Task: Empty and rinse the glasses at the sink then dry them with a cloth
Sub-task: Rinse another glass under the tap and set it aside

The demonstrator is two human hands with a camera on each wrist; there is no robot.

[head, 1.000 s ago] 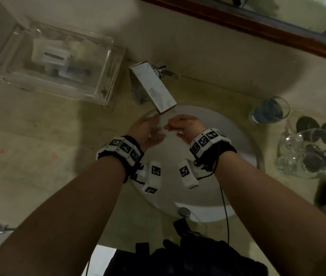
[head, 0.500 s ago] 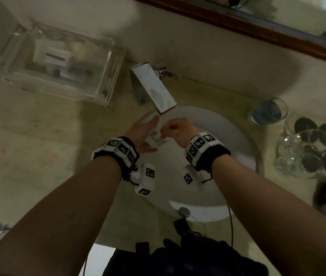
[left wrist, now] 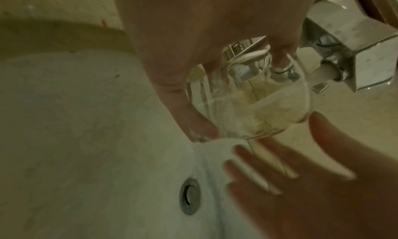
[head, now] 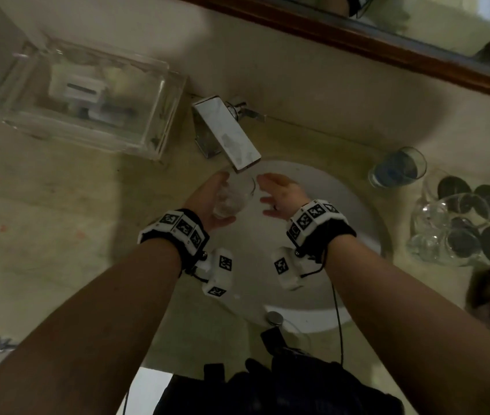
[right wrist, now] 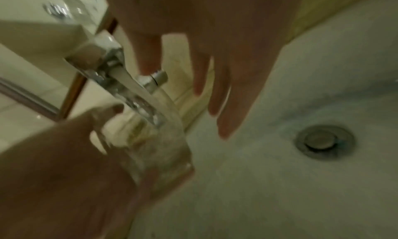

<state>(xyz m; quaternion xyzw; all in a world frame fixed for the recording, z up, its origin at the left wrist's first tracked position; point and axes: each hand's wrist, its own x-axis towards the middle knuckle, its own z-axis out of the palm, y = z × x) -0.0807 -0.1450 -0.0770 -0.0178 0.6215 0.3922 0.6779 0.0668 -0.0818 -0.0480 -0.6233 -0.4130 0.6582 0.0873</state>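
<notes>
Both forearms reach forward over the sink (head: pixel 354 205), wrists level and close together under the tap (head: pixel 228 139). The left hand (head: pixel 208 202) curls its fingers and thumb around a clear glass (head: pixel 233 197), holding it tilted under the spout; in the left wrist view water runs into the glass (left wrist: pixel 254 106) and swirls at its bottom. The right hand (head: pixel 279 194) sits just beside the glass, apart from it, fingers straight and spread, gripping nothing; the right wrist view shows those fingers (right wrist: pixel 232 89) pointing down toward the basin, with the drain (right wrist: pixel 323 141) beyond them. On the counter (head: pixel 43 220) to the right stand a blue-tinted glass (head: pixel 398 170) and a cluster of clear glasses (head: pixel 447 232).
</notes>
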